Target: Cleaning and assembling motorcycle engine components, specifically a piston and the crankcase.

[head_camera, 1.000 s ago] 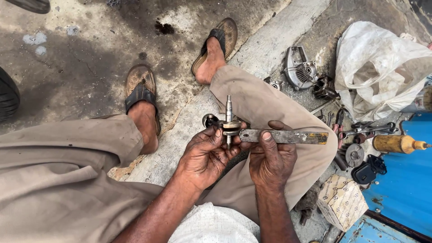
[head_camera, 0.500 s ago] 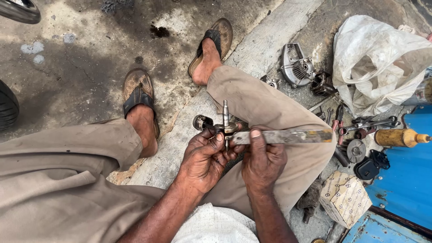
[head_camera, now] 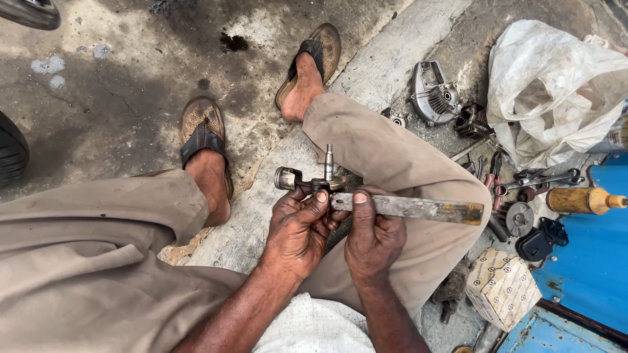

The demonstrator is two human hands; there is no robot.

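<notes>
**Desk:** What packaging is in shot?

**Photographer:** A small cardboard box [head_camera: 501, 287], pale tan with a repeating printed pattern, sits at lower right on the ground, just beside the edge of a blue painted surface [head_camera: 592, 261]. Above it, at upper right, a crumpled white plastic bag [head_camera: 556, 85] slumps against the concrete. A yellowish cylindrical tool handle [head_camera: 581, 200] lies between bag and blue surface.

**Desk:** And the hands?

**Photographer:** The seated person's left hand [head_camera: 297, 229] is closed around a small grey metal crank assembly [head_camera: 317, 180], its short shaft standing upright and a round piston-like end jutting left. The right hand [head_camera: 373, 235] is clamped on a flat, worn metal file [head_camera: 418, 208], thumb pressed on top; its near end meets the assembly and the rust-stained far end reaches right across the knee. Both are held above the lap, between the bent legs in khaki trousers [head_camera: 392, 150].

**Desk:** Textures?

**Photographer:** Oil-darkened, cracked concrete [head_camera: 131, 78]. Brown worn sandals [head_camera: 203, 131] on both feet. A ribbed cast-aluminium engine cover [head_camera: 433, 91] lies near a dark finned cylinder [head_camera: 472, 121]. Pliers and spanners [head_camera: 523, 180] lie scattered below the bag, beside a round metal disc [head_camera: 519, 217].
</notes>
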